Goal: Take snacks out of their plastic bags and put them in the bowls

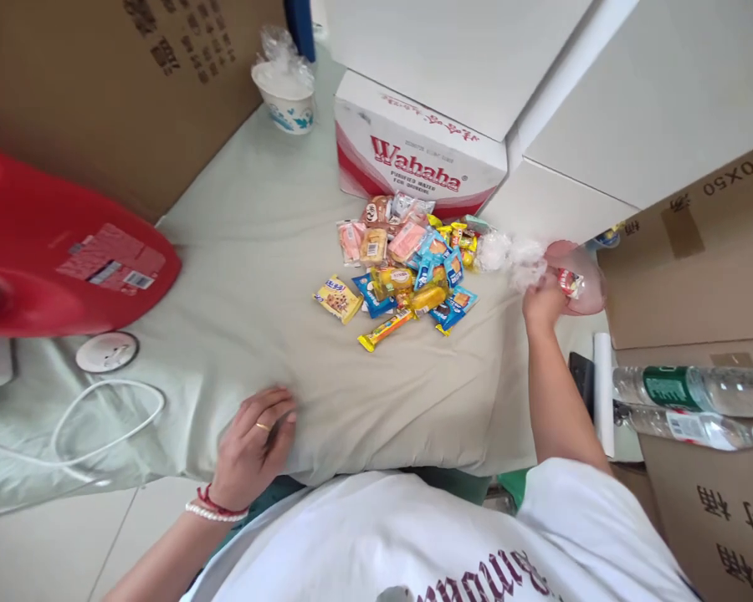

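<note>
My left hand rests on the cloth near the front edge, holding nothing, with its fingers lying together and the thumb apart. A ring and two bracelets are on it. At the right, my right hand is at the left side of a pink translucent bowl. Its fingertips are hidden, so I cannot tell what it grips. Beside it show a red-and-white packet and crumpled clear plastic. Wrapped snacks are heaped mid-table, among them a yellow cookie packet, a long yellow-orange packet and blue packets.
Behind the heap stands a Wahaha carton. A paper cup holding plastic stands behind left. At the left are a red jug, a white round disc and a cable. Bottles and cardboard boxes are right.
</note>
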A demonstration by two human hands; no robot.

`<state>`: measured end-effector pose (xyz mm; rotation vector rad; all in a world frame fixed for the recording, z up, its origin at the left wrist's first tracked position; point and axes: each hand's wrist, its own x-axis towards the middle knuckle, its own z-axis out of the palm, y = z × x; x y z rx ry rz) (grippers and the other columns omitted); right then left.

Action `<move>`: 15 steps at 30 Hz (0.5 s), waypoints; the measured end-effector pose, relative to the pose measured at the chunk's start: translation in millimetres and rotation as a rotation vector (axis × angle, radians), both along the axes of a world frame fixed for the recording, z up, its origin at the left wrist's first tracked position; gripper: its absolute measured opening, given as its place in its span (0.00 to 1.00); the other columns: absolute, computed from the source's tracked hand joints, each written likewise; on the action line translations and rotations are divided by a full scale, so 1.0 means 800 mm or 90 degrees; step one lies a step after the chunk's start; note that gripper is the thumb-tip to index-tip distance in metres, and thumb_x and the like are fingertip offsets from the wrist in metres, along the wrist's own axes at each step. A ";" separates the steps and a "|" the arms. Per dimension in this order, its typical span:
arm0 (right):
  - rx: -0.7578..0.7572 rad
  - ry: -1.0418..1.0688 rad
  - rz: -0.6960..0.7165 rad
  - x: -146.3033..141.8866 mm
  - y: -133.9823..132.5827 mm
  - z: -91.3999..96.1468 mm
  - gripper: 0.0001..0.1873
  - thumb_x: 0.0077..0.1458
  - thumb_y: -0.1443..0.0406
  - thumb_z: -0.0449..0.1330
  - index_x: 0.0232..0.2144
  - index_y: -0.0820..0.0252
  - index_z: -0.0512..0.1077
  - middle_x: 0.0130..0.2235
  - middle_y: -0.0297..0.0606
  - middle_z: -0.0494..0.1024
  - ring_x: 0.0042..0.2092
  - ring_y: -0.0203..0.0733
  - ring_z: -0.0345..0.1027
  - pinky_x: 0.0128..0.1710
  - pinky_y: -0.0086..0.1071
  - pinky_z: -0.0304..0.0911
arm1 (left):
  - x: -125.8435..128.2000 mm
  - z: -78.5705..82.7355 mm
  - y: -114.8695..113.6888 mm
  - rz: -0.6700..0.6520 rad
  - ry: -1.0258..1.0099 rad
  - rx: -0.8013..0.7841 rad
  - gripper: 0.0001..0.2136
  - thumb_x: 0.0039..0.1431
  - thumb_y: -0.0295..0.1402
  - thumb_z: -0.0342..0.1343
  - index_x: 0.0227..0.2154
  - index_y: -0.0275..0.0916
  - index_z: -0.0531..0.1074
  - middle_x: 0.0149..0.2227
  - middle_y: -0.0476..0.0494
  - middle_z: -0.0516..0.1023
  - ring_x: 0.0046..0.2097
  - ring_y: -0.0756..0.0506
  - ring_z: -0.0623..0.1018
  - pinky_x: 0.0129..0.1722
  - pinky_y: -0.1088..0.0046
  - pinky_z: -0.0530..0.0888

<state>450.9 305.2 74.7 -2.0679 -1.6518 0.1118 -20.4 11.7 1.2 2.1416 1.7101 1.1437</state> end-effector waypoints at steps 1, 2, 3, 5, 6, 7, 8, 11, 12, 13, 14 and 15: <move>0.020 0.024 -0.037 0.000 -0.024 -0.004 0.19 0.57 0.67 0.55 0.49 0.74 0.72 0.41 0.49 0.76 0.40 0.43 0.68 0.44 0.39 0.63 | 0.001 0.000 -0.003 0.036 -0.029 0.017 0.09 0.63 0.25 0.56 0.44 0.43 0.73 0.44 0.40 0.79 0.51 0.39 0.80 0.51 0.58 0.77; 0.035 0.070 -0.076 -0.001 -0.054 -0.008 0.17 0.56 0.66 0.56 0.45 0.70 0.73 0.36 0.42 0.75 0.35 0.40 0.66 0.39 0.36 0.64 | 0.004 0.002 -0.005 0.074 -0.056 0.031 0.08 0.63 0.25 0.57 0.43 0.43 0.74 0.44 0.40 0.79 0.51 0.38 0.80 0.51 0.57 0.77; 0.045 0.185 -0.112 -0.003 -0.088 -0.014 0.14 0.53 0.64 0.59 0.41 0.65 0.74 0.31 0.35 0.72 0.30 0.36 0.61 0.31 0.31 0.61 | 0.008 0.004 -0.006 0.103 -0.087 0.039 0.08 0.63 0.26 0.58 0.42 0.42 0.74 0.44 0.40 0.78 0.51 0.38 0.79 0.51 0.57 0.77; 0.012 0.499 -0.144 -0.012 -0.164 -0.023 0.14 0.49 0.61 0.63 0.38 0.60 0.74 0.25 0.26 0.64 0.22 0.29 0.49 0.20 0.25 0.49 | 0.024 0.012 0.000 0.124 -0.174 0.013 0.04 0.64 0.29 0.58 0.41 0.42 0.74 0.42 0.40 0.78 0.48 0.40 0.79 0.49 0.58 0.77; -0.028 0.643 -0.146 -0.019 -0.201 -0.026 0.16 0.47 0.60 0.65 0.39 0.59 0.74 0.24 0.23 0.60 0.20 0.28 0.45 0.18 0.23 0.44 | 0.035 0.017 0.007 0.107 -0.236 -0.031 0.04 0.66 0.32 0.57 0.40 0.41 0.74 0.41 0.40 0.78 0.45 0.42 0.79 0.47 0.60 0.77; -0.068 0.760 -0.142 -0.029 -0.235 -0.028 0.19 0.45 0.60 0.67 0.41 0.58 0.74 0.23 0.21 0.57 0.19 0.27 0.42 0.16 0.22 0.41 | 0.048 0.023 0.016 0.076 -0.308 -0.110 0.07 0.68 0.37 0.55 0.40 0.40 0.75 0.39 0.41 0.78 0.41 0.43 0.79 0.44 0.63 0.78; -0.103 0.848 -0.136 -0.040 -0.265 -0.028 0.21 0.44 0.61 0.68 0.43 0.57 0.74 0.22 0.20 0.55 0.19 0.26 0.41 0.15 0.20 0.40 | 0.065 0.028 0.028 0.026 -0.387 -0.223 0.12 0.69 0.42 0.53 0.39 0.40 0.75 0.37 0.42 0.78 0.38 0.45 0.78 0.39 0.66 0.78; -0.147 0.994 -0.131 -0.074 -0.323 -0.023 0.25 0.44 0.64 0.67 0.48 0.52 0.73 0.23 0.19 0.52 0.19 0.25 0.40 0.15 0.18 0.43 | 0.122 0.039 0.068 -0.153 -0.641 -0.618 0.26 0.63 0.60 0.52 0.38 0.39 0.75 0.37 0.39 0.80 0.39 0.43 0.80 0.35 0.67 0.79; -0.153 1.022 -0.128 -0.084 -0.333 -0.020 0.25 0.44 0.65 0.67 0.48 0.51 0.73 0.23 0.20 0.52 0.19 0.26 0.39 0.15 0.18 0.44 | 0.142 0.040 0.081 -0.186 -0.711 -0.753 0.30 0.59 0.65 0.53 0.39 0.38 0.75 0.38 0.37 0.80 0.40 0.41 0.81 0.35 0.65 0.80; -0.160 1.044 -0.122 -0.093 -0.339 -0.017 0.25 0.44 0.66 0.66 0.48 0.51 0.73 0.23 0.20 0.51 0.19 0.26 0.38 0.15 0.18 0.44 | 0.160 0.040 0.093 -0.201 -0.754 -0.862 0.32 0.55 0.67 0.55 0.40 0.38 0.75 0.40 0.36 0.81 0.42 0.39 0.82 0.36 0.64 0.80; -0.170 1.063 -0.112 -0.101 -0.342 -0.014 0.26 0.44 0.67 0.65 0.49 0.50 0.74 0.23 0.20 0.51 0.20 0.26 0.37 0.16 0.18 0.45 | 0.177 0.039 0.104 -0.200 -0.779 -0.939 0.33 0.52 0.68 0.58 0.41 0.39 0.75 0.40 0.35 0.81 0.43 0.38 0.82 0.36 0.63 0.80; -0.182 1.078 -0.096 -0.107 -0.343 -0.011 0.26 0.44 0.67 0.65 0.49 0.50 0.74 0.23 0.21 0.52 0.20 0.27 0.37 0.16 0.18 0.44 | 0.192 0.038 0.114 -0.195 -0.799 -0.989 0.34 0.50 0.68 0.60 0.41 0.39 0.74 0.40 0.35 0.81 0.43 0.38 0.82 0.35 0.63 0.80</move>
